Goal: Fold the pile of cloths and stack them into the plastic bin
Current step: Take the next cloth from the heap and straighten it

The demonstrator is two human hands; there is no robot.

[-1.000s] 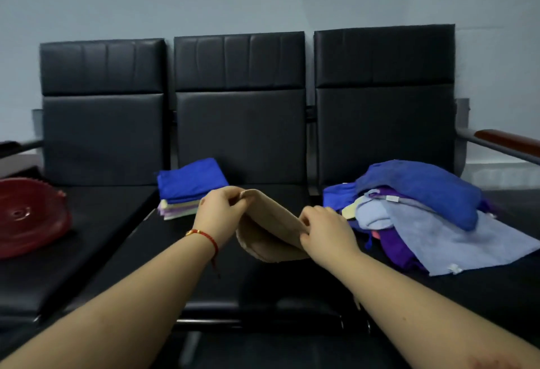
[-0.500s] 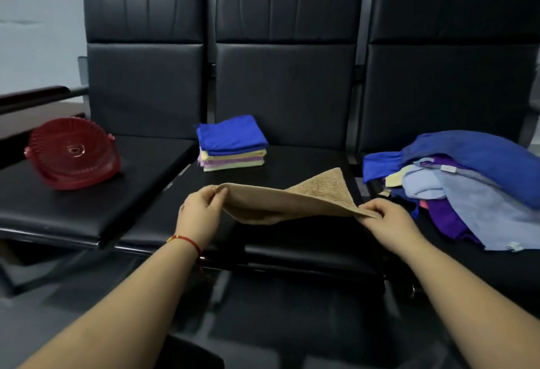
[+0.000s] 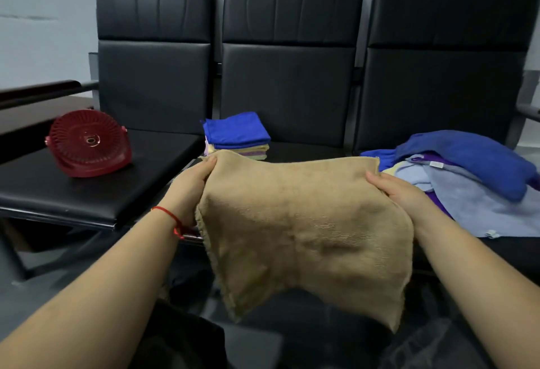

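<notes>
The person holds a tan cloth [image 3: 304, 231] spread out in the air in front of the middle seat [image 3: 306, 149], its lower edge hanging loose. The left hand [image 3: 190, 184] pinches the top left corner and the right hand [image 3: 400, 193] pinches the top right corner (thumbs on the near face, fingers hidden behind). A folded stack [image 3: 236, 136] topped with blue sits behind on the seat. The unfolded pile [image 3: 467, 176] lies to the right, and a red fan [image 3: 87, 143] stands on the left seat.
</notes>
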